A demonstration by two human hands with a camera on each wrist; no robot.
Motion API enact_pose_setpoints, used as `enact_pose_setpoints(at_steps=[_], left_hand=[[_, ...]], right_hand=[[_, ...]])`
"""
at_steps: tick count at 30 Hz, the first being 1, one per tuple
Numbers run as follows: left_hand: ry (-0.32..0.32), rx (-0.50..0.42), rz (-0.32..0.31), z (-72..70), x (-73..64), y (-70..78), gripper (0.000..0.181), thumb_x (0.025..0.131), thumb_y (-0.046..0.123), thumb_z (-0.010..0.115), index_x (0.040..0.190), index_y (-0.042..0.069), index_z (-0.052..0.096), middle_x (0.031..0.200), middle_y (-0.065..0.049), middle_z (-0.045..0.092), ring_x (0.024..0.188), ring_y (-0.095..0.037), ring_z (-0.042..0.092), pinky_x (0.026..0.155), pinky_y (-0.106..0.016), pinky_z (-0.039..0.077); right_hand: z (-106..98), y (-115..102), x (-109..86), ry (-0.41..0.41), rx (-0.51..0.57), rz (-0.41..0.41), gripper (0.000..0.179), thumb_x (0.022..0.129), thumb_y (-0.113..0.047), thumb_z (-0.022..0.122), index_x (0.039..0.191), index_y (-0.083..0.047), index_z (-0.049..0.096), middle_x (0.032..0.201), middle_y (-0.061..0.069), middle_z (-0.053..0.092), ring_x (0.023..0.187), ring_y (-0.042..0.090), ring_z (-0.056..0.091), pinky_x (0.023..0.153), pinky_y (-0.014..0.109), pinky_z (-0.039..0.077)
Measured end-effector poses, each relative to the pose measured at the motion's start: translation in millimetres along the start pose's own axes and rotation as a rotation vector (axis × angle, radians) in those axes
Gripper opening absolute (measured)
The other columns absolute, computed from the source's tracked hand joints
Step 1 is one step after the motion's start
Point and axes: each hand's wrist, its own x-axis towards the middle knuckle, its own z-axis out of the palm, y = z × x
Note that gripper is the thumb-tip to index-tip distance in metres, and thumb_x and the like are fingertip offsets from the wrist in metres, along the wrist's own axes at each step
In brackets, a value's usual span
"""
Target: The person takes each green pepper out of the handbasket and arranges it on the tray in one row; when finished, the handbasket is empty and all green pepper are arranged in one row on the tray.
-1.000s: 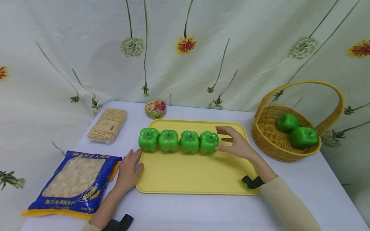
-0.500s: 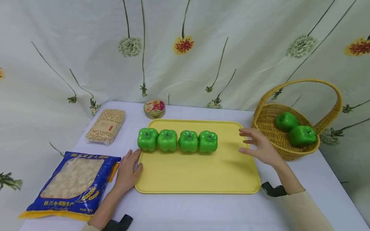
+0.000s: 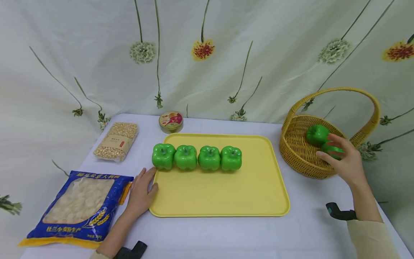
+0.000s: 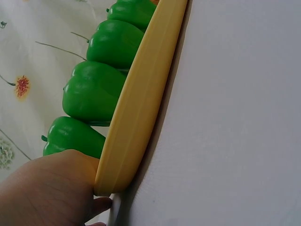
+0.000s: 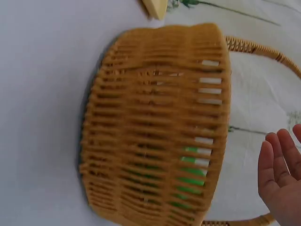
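Four-lobed green bell peppers stand in a row on the yellow tray (image 3: 220,194); the rightmost bell pepper (image 3: 231,158) is upright, stem up. My left hand (image 3: 141,192) rests against the tray's left edge, beside the leftmost pepper (image 3: 163,157); the left wrist view shows that hand (image 4: 51,188) at the tray's end. Over the right side of the wicker basket (image 3: 295,158), my right hand (image 3: 347,162) hovers with parted fingers and holds nothing. Below it lies a partly covered bell pepper (image 3: 330,149), with another bell pepper (image 3: 317,135) behind it. The right wrist view shows relaxed fingers (image 5: 266,165) above the basket rim.
A blue bag of pasta (image 3: 79,208) lies left of my left hand. Behind it are a packet of grains (image 3: 117,141) and a round tin (image 3: 170,121). The basket's tall handle (image 3: 336,90) arches up beside my right hand. A flowered cloth (image 3: 252,21) hangs behind the table.
My right hand has moved right, from beside the rightmost tray pepper to above the basket, with nothing in it. The left hand stays at the tray edge. The head view has shifted slightly.
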Motion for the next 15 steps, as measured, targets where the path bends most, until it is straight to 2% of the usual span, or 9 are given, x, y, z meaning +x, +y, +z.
enact_pose_setpoints(at_steps=[5, 10, 13, 15], left_hand=[[0.008, -0.004, 0.008, 0.2, -0.2, -0.4, 0.053, 0.089, -0.001, 0.053, 0.141, -0.008, 0.044, 0.144, -0.029, 0.046, 0.140, -0.054, 0.025, 0.111, -0.070, 0.014], [0.007, -0.002, 0.005, -0.3, -0.2, 0.5, 0.053, 0.089, -0.001, 0.054, 0.141, -0.008, 0.044, 0.144, -0.029, 0.046, 0.139, -0.055, 0.025, 0.111, -0.071, 0.014], [0.002, -0.001, -0.001, -1.0, -0.2, 1.6, 0.053, 0.089, -0.001, 0.054, 0.141, -0.008, 0.044, 0.144, -0.029, 0.045, 0.140, -0.055, 0.025, 0.112, -0.070, 0.014], [-0.002, -0.001, -0.006, -1.4, -0.4, 2.5, 0.053, 0.090, -0.001, 0.053, 0.142, -0.008, 0.043, 0.145, -0.029, 0.045, 0.140, -0.054, 0.024, 0.112, -0.070, 0.013]], right_hand=[[-21, 18, 6.9, 0.090, -0.022, 0.156, 0.066, 0.087, -0.017, 0.072, 0.145, -0.004, 0.044, 0.111, -0.034, 0.041, 0.097, -0.017, 0.043, 0.076, -0.002, 0.037], [-33, 31, 13.5, 0.132, -0.036, 0.284, 0.070, 0.088, -0.024, 0.072, 0.148, -0.007, 0.041, 0.107, -0.033, 0.036, 0.095, -0.017, 0.039, 0.077, 0.001, 0.036], [-36, 36, 16.9, 0.144, -0.059, 0.387, 0.074, 0.088, -0.033, 0.070, 0.151, -0.013, 0.038, 0.111, -0.031, 0.034, 0.097, -0.012, 0.038, 0.078, 0.006, 0.036], [-37, 37, 18.9, 0.149, -0.078, 0.459, 0.075, 0.088, -0.039, 0.068, 0.152, -0.017, 0.035, 0.119, -0.026, 0.036, 0.105, -0.005, 0.041, 0.081, 0.011, 0.037]])
